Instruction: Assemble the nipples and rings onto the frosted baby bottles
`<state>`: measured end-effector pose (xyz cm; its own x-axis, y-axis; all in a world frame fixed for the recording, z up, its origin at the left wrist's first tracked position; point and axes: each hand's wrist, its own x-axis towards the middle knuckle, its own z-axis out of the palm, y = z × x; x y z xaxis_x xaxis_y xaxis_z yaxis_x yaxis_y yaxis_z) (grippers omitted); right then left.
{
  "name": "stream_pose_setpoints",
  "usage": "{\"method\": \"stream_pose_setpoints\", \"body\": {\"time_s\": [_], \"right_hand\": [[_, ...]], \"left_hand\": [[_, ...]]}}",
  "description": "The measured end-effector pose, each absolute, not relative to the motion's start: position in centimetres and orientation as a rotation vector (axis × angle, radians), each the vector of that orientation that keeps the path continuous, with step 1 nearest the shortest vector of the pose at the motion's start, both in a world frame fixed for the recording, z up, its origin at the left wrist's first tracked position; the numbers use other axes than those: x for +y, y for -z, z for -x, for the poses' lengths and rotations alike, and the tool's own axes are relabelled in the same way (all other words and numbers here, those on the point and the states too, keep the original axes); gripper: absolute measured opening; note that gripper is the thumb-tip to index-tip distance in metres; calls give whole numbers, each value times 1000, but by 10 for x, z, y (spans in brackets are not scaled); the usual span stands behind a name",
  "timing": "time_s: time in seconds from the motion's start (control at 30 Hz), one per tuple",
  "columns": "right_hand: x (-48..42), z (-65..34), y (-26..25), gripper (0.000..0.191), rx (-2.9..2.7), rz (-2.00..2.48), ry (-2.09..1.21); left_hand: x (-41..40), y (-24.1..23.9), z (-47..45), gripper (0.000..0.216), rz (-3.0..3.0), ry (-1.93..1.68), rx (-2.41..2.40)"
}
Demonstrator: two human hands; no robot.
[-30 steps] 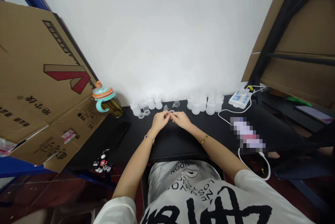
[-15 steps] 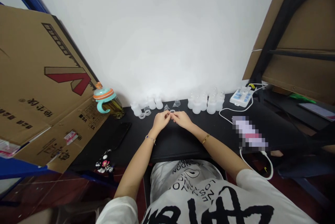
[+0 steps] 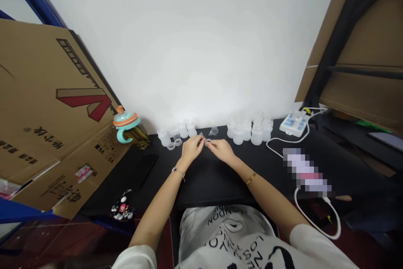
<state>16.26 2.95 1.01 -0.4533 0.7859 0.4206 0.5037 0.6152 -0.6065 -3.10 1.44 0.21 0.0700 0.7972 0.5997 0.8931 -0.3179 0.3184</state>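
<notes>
Over the black table's middle, my right hand (image 3: 221,150) pinches a small translucent bottle collar ring (image 3: 208,142) between thumb and fingers. Just left of it, my left hand (image 3: 192,148) has its thumb and fingertips together. What it pinches, if anything, is too small to make out. Beyond the hands lie a clear silicone nipple (image 3: 214,130) and another clear piece (image 3: 201,134), partly hidden by my left hand. Two more collar rings, a near one (image 3: 171,146) and one behind it (image 3: 178,140), lie to the left, in front of several white bottles (image 3: 164,138).
Several capped bottles (image 3: 238,135) are grouped to the right. A teal-lidded jug (image 3: 131,128) stands at left beside a cardboard box (image 3: 78,143). A dark phone (image 3: 146,168) lies near it. At right are a power strip (image 3: 294,123), a white cable and a blurred-out device (image 3: 306,172).
My hands have drawn slightly apart, and the collar ring shows more clearly between them. The whole view has shifted a little, with the table lower in the picture.
</notes>
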Motion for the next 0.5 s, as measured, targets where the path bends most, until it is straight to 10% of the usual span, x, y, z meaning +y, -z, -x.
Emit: {"method": "stream_pose_setpoints", "body": {"time_s": [0.5], "right_hand": [[48, -178, -10, 52, -1909, 1066, -432]], "left_hand": [[102, -13, 72, 34, 1638, 972, -1982]]}}
